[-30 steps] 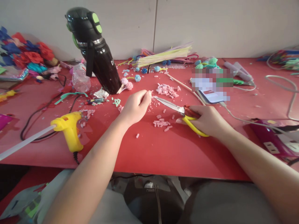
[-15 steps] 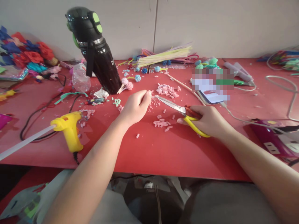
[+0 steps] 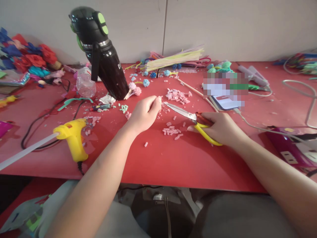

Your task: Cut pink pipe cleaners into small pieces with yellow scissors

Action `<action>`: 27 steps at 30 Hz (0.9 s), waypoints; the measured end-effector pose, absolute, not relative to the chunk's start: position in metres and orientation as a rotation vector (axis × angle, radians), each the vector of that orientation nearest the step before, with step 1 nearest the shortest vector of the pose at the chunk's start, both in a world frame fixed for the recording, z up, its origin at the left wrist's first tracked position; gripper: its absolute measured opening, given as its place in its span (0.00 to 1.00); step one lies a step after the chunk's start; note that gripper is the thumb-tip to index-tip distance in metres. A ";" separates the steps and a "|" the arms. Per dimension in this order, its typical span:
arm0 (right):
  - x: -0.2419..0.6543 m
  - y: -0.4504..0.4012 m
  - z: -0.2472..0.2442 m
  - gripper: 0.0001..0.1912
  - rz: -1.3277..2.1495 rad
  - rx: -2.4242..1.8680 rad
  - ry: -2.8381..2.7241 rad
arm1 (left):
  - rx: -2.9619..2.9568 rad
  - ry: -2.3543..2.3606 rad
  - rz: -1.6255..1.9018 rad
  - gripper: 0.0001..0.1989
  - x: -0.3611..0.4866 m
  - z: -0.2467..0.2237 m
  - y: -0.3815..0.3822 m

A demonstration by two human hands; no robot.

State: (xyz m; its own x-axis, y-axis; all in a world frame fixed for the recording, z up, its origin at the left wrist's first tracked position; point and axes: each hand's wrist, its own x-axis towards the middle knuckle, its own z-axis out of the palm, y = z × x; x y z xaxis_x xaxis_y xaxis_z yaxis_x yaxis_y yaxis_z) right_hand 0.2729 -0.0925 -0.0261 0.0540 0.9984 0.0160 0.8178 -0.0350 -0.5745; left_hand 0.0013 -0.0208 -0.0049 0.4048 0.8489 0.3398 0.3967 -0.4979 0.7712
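Note:
My left hand (image 3: 146, 111) is closed in a pinch, with a small pink piece (image 3: 160, 98) showing at the fingertips. In my right hand (image 3: 221, 127) is a pair of scissors (image 3: 182, 111) with red and yellow handles. Their blades look nearly together and point left, the tips just short of my left fingertips. Behind the blades lies a heap of short pink pieces (image 3: 177, 96). A smaller cluster of pink pieces (image 3: 171, 130) rests nearer me, below the blades, and fine pink crumbs are scattered between.
A yellow glue gun (image 3: 74, 135) with a long glue stick lies left of my forearm. Behind it stands a black bottle (image 3: 106, 66). A phone (image 3: 225, 102) with a cable lies to the right, near a purple box (image 3: 289, 145). Pale fuzzy stems (image 3: 175, 60) lie along the wall.
Both hands stay almost in place. The scissor tips have shifted very slightly left, and the pink piece at my left fingertips looks slightly different.

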 end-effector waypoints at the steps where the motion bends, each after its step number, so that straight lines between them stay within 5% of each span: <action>1: 0.273 -0.092 -0.026 0.44 0.563 -1.908 -1.809 | 2.068 1.057 0.985 0.23 0.001 -0.005 -0.021; 12: 0.274 -0.091 -0.029 0.44 0.542 -1.921 -1.765 | 2.045 0.977 0.956 0.24 -0.002 0.000 -0.022; 21: 0.273 -0.091 -0.029 0.42 0.520 -1.903 -1.760 | 2.060 0.938 0.553 0.22 0.001 0.002 -0.028; 27: 0.273 -0.092 -0.027 0.41 0.537 -1.905 -1.761 | 2.180 1.098 0.506 0.10 -0.022 0.026 -0.036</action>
